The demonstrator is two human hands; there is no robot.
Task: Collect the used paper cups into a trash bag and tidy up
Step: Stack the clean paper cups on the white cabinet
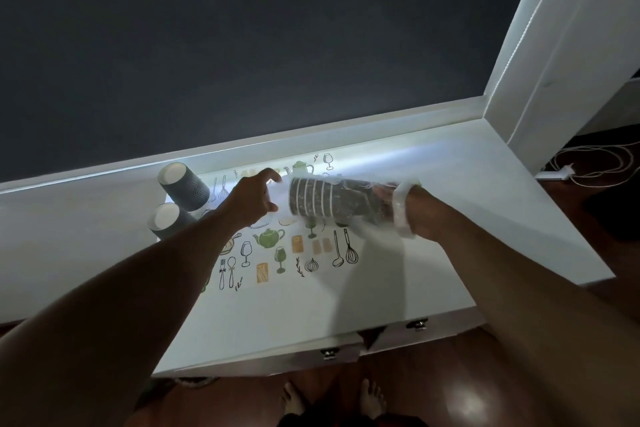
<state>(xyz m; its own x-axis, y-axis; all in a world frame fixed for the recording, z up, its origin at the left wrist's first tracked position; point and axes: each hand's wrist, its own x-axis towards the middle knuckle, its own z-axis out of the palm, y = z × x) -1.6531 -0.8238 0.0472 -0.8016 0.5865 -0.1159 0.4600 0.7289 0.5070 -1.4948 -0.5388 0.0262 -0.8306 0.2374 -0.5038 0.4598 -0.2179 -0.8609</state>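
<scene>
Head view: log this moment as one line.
right hand: holds bagged cup stack | left hand: open, at bag mouth | two cups upside down on counter

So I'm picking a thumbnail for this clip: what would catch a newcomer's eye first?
Probably the stack of cups lying sideways in a clear bag, held by the right hand above the middle of the white counter. Next, the left hand beside the stack's end, and two dark cups upside down at the back left.
</scene>
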